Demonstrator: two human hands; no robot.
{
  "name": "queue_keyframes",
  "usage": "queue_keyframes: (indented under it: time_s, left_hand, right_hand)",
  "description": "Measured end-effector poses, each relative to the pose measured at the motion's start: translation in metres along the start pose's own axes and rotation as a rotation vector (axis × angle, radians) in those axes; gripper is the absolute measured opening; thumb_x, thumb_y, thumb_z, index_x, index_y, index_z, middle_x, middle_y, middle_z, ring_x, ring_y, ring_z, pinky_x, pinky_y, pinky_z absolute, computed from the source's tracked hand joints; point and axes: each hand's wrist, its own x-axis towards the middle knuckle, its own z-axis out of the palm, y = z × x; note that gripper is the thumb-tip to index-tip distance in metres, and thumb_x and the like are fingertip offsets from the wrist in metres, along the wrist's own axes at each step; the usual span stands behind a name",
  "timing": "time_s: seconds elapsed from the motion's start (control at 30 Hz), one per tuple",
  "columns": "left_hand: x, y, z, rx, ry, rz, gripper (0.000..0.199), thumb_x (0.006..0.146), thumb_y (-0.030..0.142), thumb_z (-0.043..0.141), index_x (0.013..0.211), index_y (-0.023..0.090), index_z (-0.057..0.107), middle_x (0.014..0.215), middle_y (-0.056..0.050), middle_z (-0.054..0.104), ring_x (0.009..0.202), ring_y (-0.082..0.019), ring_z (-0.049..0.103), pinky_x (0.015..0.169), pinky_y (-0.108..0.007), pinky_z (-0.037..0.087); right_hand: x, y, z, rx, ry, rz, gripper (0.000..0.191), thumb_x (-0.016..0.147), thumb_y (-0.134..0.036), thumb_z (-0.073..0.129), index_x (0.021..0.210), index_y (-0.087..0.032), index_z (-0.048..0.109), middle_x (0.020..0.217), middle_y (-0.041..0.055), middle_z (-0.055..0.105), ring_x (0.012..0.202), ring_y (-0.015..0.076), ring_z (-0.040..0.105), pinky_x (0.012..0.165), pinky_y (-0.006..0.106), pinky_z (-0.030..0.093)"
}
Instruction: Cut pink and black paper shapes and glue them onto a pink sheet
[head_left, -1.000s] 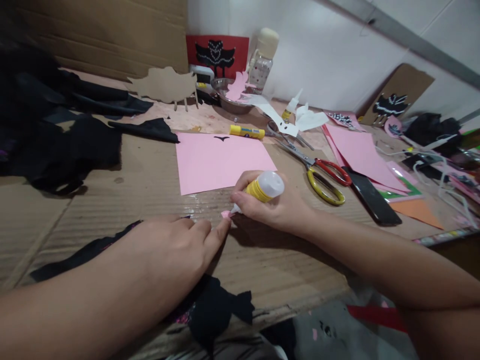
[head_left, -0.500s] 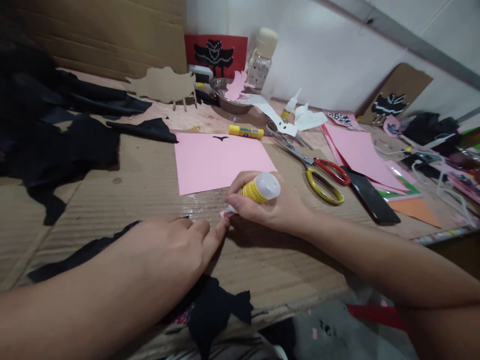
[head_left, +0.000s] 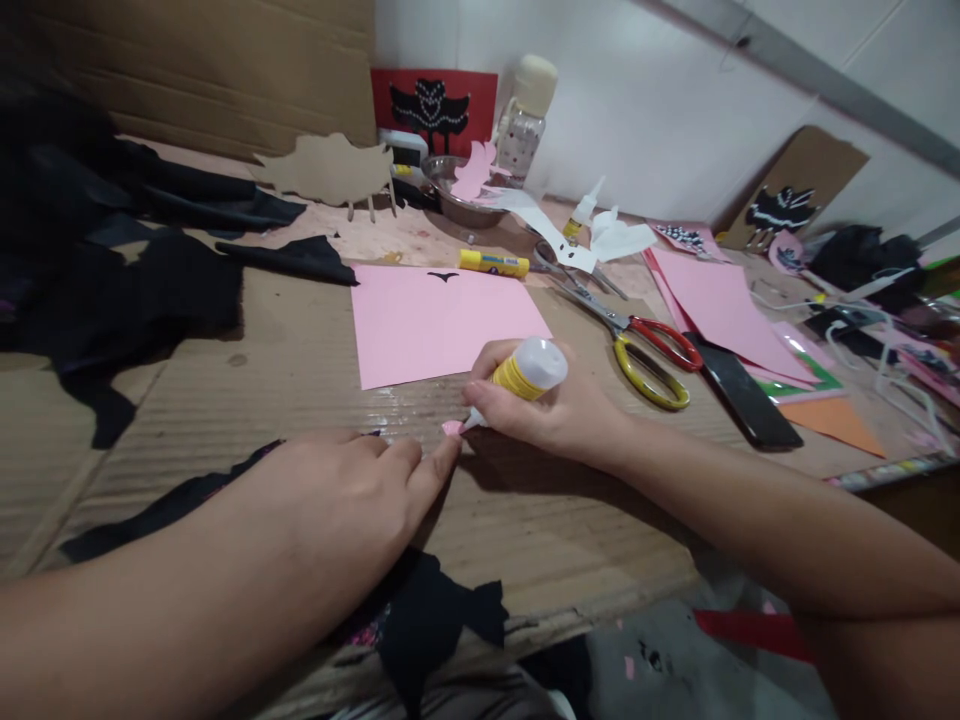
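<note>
My right hand (head_left: 536, 405) is wrapped round a glue bottle (head_left: 531, 368) with a yellow label, tilted nozzle down. The nozzle tip meets the edge of a tiny pink paper piece (head_left: 452, 428) on the cardboard (head_left: 555, 540). My left hand (head_left: 360, 490) rests palm down, its index fingertip pressing the near edge of that piece; the other fingers are partly hidden, lying fairly flat. Just beyond the hands lies a pink sheet (head_left: 442, 325) with a small black bird-like shape (head_left: 442, 276) near its far edge.
Behind the sheet are a yellow glue stick (head_left: 493, 263) and a metal bowl (head_left: 457, 205). Scissors (head_left: 637, 345), a black phone (head_left: 742, 390) and pink sheets (head_left: 727, 300) lie at the right. Black fabric (head_left: 142, 290) covers the left; another scrap (head_left: 439, 620) hangs near the front edge.
My right hand has shifted slightly right with the glue bottle, and its nozzle now sits at the right edge of the tiny pink piece, which shows more. My left hand has barely moved.
</note>
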Motion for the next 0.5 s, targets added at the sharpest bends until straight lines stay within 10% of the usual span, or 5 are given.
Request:
queue_keyframes:
  time_s: [0.2, 0.33, 0.5]
  left_hand:
    - [0.005, 0.002, -0.006, -0.015, -0.078, -0.028, 0.079, 0.086, 0.004, 0.043, 0.164, 0.019, 0.044, 0.1, -0.011, 0.08, 0.074, -0.03, 0.073, 0.063, -0.04, 0.054]
    - [0.015, 0.008, -0.02, 0.044, -0.239, 0.012, 0.084, 0.073, 0.002, 0.052, 0.156, 0.013, 0.055, 0.105, -0.014, 0.082, 0.076, -0.031, 0.075, 0.064, -0.041, 0.058]
    - [0.014, 0.013, -0.023, 0.087, -0.127, 0.096, 0.071, 0.076, 0.004, 0.056, 0.147, 0.009, 0.063, 0.1, -0.015, 0.082, 0.075, -0.03, 0.075, 0.065, -0.04, 0.06]
  right_hand:
    - [-0.001, -0.002, -0.005, -0.049, -0.024, -0.019, 0.026, 0.09, -0.042, 0.069, 0.077, -0.02, 0.065, 0.067, -0.0013, 0.066, 0.059, 0.0125, 0.057, 0.054, 0.024, 0.042]
    - [-0.005, -0.004, -0.02, -0.142, 0.198, -0.148, 0.028, 0.097, -0.048, 0.069, 0.088, -0.022, 0.073, 0.089, 0.0041, 0.074, 0.083, 0.0198, 0.068, 0.076, 0.033, 0.055]
    - [-0.005, 0.008, -0.042, -0.13, 0.366, -0.183, 0.039, 0.093, -0.056, 0.076, 0.119, -0.027, 0.074, 0.121, 0.0084, 0.072, 0.108, 0.0262, 0.069, 0.092, 0.041, 0.058]
